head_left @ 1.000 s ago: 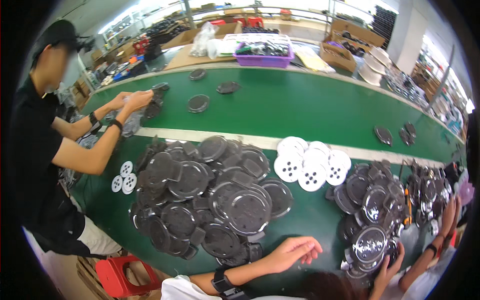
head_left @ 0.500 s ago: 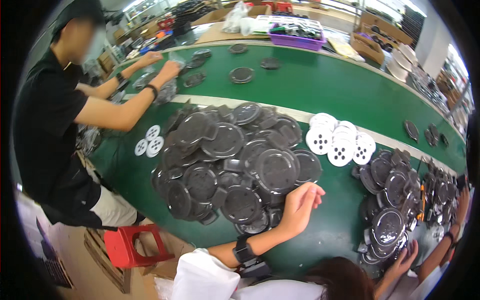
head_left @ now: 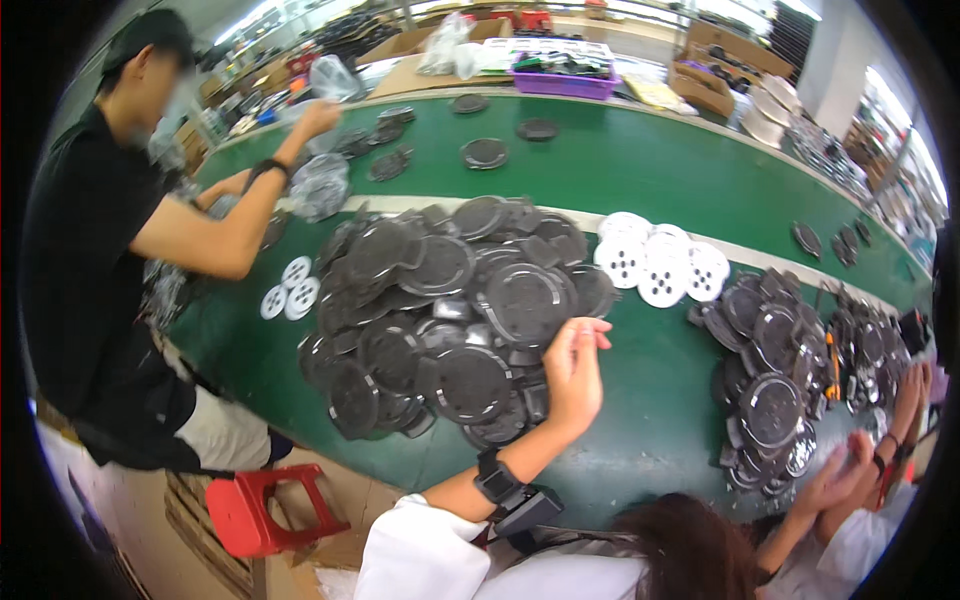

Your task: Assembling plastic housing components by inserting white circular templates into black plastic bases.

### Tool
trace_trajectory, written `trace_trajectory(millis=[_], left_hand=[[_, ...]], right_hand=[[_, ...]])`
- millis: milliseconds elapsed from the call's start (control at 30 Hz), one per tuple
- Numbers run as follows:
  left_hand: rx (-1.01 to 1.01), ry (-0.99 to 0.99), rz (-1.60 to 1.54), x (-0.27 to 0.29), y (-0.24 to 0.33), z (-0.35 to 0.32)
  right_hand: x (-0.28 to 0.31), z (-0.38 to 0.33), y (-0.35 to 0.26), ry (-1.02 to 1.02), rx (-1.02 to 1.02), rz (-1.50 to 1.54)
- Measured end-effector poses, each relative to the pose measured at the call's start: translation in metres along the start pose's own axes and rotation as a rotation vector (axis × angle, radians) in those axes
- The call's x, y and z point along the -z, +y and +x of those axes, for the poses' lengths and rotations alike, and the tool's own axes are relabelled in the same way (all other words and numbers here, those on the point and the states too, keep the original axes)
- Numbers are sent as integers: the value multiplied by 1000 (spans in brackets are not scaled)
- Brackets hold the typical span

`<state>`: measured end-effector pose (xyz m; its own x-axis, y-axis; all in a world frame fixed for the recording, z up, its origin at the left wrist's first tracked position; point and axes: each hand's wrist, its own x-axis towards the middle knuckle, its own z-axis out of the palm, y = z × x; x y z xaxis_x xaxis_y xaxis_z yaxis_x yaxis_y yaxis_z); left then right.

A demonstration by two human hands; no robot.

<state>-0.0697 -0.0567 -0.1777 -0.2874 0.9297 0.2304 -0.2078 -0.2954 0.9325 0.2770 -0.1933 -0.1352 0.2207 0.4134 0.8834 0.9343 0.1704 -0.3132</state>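
My left hand [head_left: 575, 375] hovers at the right front edge of a large heap of dark grey round plastic parts [head_left: 467, 384]. Its fingers are bent and close together, with nothing visible in them. A bulky black strap device [head_left: 512, 490] sits on that wrist, below a white sleeve. What looks like my right hand [head_left: 832, 482] is beside a second heap of dark round parts [head_left: 772, 410], palm turned up and fingers stretched, seemingly holding nothing. Dark hair hides part of its forearm. White discs with dark holes [head_left: 664, 278] lie stacked behind, between the heaps.
A co-worker in black [head_left: 95, 270] stands at the left by clear plastic bags [head_left: 320, 187]. More hands [head_left: 906, 400] are at the far right. Loose dark discs [head_left: 485, 153] lie on the green belt [head_left: 640, 160]. A red stool [head_left: 245, 515] stands at lower left.
The whole view has shifted, so the heaps sit further left and higher. My left hand has turned more upright beside the heap. The co-worker at the left has moved their arms.
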Motion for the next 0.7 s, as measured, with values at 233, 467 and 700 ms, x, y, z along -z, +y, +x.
trace_trajectory(millis=[233, 467, 700], left_hand=[[-41, 92, 83, 9, 5, 6], [-39, 267, 137, 15, 2, 18], [-120, 191, 186, 17, 11, 11]], right_hand=[[-43, 15, -86, -89, 90, 220], [-54, 24, -120, -462, 256, 142], [-62, 9, -109, -756, 354, -39]])
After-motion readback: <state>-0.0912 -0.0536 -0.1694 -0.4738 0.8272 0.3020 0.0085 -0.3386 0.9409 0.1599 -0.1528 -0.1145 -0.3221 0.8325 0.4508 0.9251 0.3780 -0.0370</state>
